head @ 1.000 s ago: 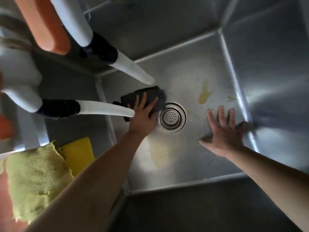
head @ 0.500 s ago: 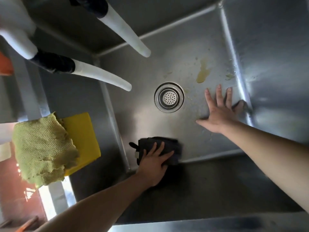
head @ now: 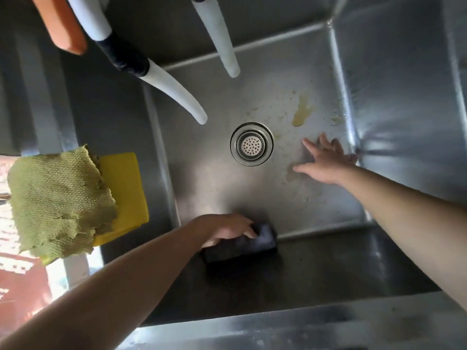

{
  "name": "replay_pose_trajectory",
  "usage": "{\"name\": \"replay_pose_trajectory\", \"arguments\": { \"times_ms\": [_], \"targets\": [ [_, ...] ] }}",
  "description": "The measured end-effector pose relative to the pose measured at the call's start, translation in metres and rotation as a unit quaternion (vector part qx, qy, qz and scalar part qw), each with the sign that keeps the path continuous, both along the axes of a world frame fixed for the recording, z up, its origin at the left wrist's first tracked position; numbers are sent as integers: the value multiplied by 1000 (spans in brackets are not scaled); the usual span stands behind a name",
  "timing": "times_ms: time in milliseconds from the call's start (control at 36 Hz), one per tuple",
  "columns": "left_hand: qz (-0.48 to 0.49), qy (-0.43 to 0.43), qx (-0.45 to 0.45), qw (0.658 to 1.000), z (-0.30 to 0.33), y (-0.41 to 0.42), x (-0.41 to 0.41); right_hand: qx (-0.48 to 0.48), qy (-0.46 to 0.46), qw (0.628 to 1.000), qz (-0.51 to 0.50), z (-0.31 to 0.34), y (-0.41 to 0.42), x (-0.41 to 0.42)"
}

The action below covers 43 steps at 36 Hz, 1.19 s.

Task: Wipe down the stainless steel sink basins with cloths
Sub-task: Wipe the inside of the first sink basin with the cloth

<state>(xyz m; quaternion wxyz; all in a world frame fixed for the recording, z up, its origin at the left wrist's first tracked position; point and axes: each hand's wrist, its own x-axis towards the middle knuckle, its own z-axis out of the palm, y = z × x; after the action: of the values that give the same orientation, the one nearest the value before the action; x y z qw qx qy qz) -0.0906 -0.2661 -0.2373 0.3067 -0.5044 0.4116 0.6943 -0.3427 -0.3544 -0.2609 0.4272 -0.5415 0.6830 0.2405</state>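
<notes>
green rag (head: pixel 59 205) on yellow block (head: pixel 123 190), hoses (head: pixel 177 94) overhead

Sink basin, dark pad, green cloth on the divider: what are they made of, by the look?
Sink basin: stainless steel, brushed finish, with streaky glare and folded seams. Dark pad under the left hand: looks like a soft block, sponge or folded cloth; too blurred to tell. Green cloth: woven mesh fabric, with a visible grid texture and frayed, torn edges.
</notes>
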Motion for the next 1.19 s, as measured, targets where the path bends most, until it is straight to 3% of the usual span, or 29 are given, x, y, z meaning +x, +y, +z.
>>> {"name": "replay_pose_trajectory", "arguments": {
  "times_ms": [83, 194, 306, 417, 472, 556, 639, 750, 889, 1028, 1111, 1194],
  "targets": [
    [43, 12, 70, 997, 11, -15, 5, -43, -55, 991, -114, 21, 4, 7],
    [263, 64, 139, 952, 16, -23, 19, -104, -163, 956, -220, 62, 36, 24],
    [491, 97, 50, 864, 26, -26, 13, -145, -209, 927, -275, 99, 67, 41],
    [597, 101, -36, 795, 35, -31, -6, -124, -260, 888, -359, 111, 81, 62],
    [612, 104, -59, 782, 44, -33, -18, -81, -306, 872, -373, 111, 79, 75],
    [595, 130, -69, 790, 58, -35, -36, -28, -365, 844, -391, 111, 66, 93],
    [567, 163, -71, 804, 70, -36, -49, -42, -347, 837, -421, 104, 51, 97],
    [581, 187, -37, 791, 81, -37, -52, -48, -319, 850, -417, 98, 39, 84],
    [571, 214, -4, 792, 82, -26, -48, 38, -313, 860, -401, 90, 37, 61],
    [576, 222, 21, 786, 77, -15, -46, 56, -221, 898, -376, 77, 34, 57],
    [596, 170, -17, 785, 60, -13, -37, 67, -225, 904, -358, 73, 15, 60],
    [583, -3, -202, 787, 45, -15, -17, 18, -240, 901, -362, 70, -22, 62]
  ]
}}
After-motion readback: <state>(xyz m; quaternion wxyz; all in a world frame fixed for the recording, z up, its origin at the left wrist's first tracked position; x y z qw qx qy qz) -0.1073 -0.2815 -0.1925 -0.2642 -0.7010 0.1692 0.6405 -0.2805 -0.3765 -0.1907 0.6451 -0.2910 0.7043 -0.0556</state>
